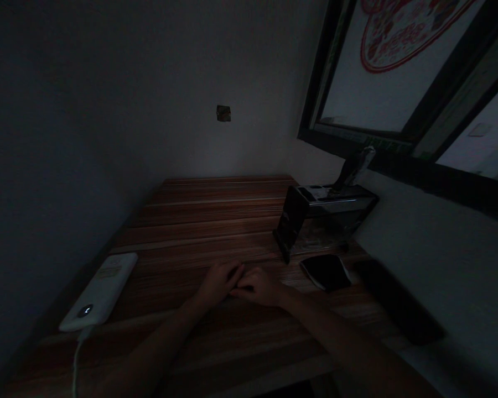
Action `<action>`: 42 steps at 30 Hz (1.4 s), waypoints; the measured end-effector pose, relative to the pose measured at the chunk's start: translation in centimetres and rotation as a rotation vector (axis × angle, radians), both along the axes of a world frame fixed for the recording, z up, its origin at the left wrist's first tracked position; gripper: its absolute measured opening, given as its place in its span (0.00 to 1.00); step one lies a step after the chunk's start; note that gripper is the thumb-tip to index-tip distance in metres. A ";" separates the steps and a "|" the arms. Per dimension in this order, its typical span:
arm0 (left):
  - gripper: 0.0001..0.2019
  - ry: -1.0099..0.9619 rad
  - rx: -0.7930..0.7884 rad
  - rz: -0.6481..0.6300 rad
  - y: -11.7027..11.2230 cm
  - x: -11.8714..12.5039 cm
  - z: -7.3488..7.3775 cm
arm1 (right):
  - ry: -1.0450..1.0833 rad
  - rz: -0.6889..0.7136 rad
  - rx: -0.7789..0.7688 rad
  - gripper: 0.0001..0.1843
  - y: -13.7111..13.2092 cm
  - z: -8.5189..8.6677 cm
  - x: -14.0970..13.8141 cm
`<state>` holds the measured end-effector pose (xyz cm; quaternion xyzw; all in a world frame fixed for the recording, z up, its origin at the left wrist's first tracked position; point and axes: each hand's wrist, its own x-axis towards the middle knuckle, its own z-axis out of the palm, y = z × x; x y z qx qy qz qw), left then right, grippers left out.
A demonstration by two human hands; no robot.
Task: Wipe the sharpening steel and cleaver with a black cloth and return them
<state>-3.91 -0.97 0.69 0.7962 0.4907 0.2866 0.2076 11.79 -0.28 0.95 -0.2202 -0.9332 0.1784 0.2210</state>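
Observation:
The room is dim. My left hand (218,282) rests on the wooden table (199,221) with its fingers curled toward the right. My right hand (259,286) lies beside it, fingers bent inward, and the two hands touch at the fingertips. Whether anything small sits between the fingers is too dark to tell. Both forearms reach in from the bottom edge. A black phone (326,271) lies flat just right of my right hand.
A white power bank (102,290) with a cable lies at the table's left edge. A dark metal box (321,218) stands at the right by the wall, under a window frame (398,149). A dark flat object (398,301) lies along the right edge.

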 end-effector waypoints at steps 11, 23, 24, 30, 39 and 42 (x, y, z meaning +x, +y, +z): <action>0.14 0.048 0.018 0.000 -0.1 0.0 0.1 | 0.008 -0.016 0.027 0.18 0.0 0.1 0.0; 0.14 0.047 0.015 -0.016 0.0 -0.1 -0.1 | 0.032 -0.011 0.002 0.18 0.0 0.0 0.0; 0.14 0.049 0.020 -0.014 0.0 -0.1 -0.1 | 0.030 -0.011 -0.004 0.19 0.0 0.1 0.0; 0.15 0.029 0.008 -0.020 -0.1 -0.1 0.1 | 0.012 -0.018 -0.011 0.19 0.1 -0.2 0.0; 0.15 0.031 0.042 -0.002 0.0 -0.1 -0.2 | 0.023 -0.032 0.012 0.18 0.1 -0.1 0.1; 0.14 0.030 0.044 0.001 0.0 -0.1 -0.2 | 0.022 -0.030 0.009 0.18 0.1 -0.1 0.1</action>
